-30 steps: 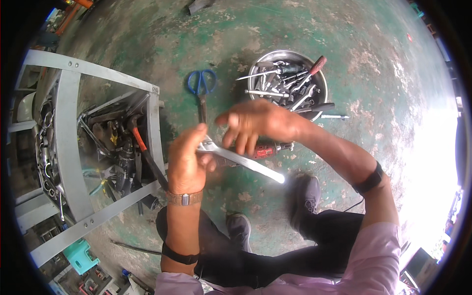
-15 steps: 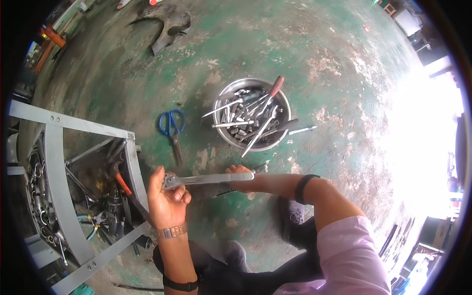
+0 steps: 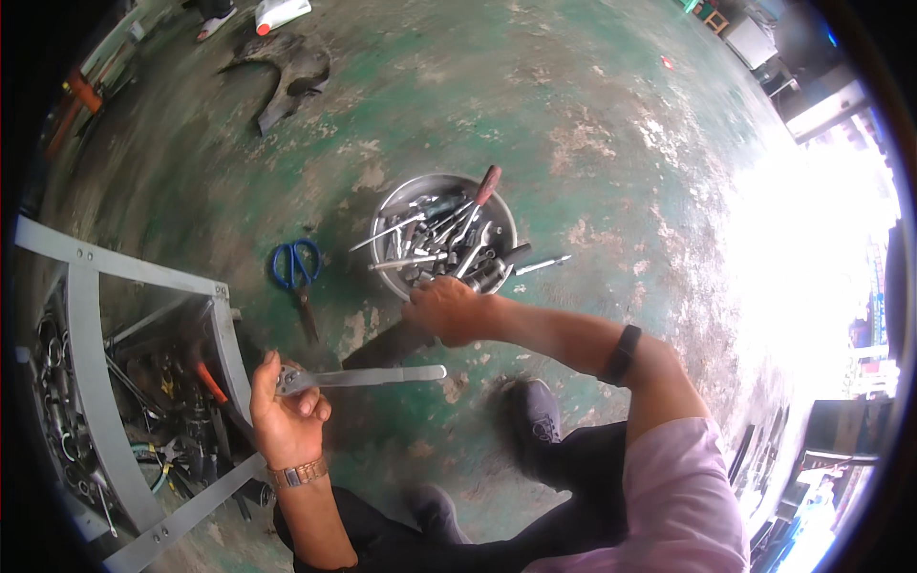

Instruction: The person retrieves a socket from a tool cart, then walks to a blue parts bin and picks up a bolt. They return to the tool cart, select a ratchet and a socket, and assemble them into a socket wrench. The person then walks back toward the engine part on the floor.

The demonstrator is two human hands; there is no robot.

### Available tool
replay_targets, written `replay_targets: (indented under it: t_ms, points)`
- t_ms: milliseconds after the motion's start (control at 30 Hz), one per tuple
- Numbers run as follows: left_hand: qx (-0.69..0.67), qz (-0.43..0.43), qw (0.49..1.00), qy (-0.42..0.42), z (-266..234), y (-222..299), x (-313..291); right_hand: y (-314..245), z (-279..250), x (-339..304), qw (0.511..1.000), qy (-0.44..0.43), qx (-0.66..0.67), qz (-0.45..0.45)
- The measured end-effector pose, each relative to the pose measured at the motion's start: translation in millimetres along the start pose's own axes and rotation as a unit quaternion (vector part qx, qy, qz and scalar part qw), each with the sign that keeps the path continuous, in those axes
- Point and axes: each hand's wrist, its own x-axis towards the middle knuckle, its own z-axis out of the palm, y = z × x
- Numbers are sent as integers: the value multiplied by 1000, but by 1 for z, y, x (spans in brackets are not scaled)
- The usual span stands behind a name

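My left hand (image 3: 289,406) is closed around the head of a chrome ratchet wrench (image 3: 382,376), whose handle points right above the floor. My right hand (image 3: 451,310) is at the near rim of a round metal bowl (image 3: 375,250), its fingers curled and mostly hidden. A long chrome tool (image 3: 472,254) in the bowl runs down behind this hand; I cannot tell whether the fingers grip it. The bowl holds many sockets, wrenches and a red-handled screwdriver (image 3: 487,186). Left of it, blue-handled scissors (image 3: 297,267) lie on the floor.
A grey metal frame rack (image 3: 95,315) stands at my left, with pliers, wrenches and an orange-handled tool (image 3: 211,382) on it. Farther off lie a dark curved panel (image 3: 287,76) and a white bottle (image 3: 282,13). My shoes (image 3: 535,413) are close below.
My right hand has moved up and away from beneath the ratchet handle to the bowl's near rim. The left hand still holds the ratchet wrench. The whole view has shifted slightly.
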Motion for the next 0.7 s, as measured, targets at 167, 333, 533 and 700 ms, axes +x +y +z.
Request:
replay_targets:
  t_ms: [167, 333, 533, 700]
  points:
    - [21, 7, 996, 88, 1, 2, -4, 49, 13, 15, 996, 59, -25, 61]
    - [-16, -9, 999, 34, -3, -1, 3, 84, 9, -6, 963, 267, 17, 40]
    - [-14, -9, 1000, 13, -8, -8, 14, 159, 22, -102, 829, 357, 58, 426]
    - [-34, -23, 999, 22, -9, -9, 18, 173, 87, -154, 877, 38, 24, 479]
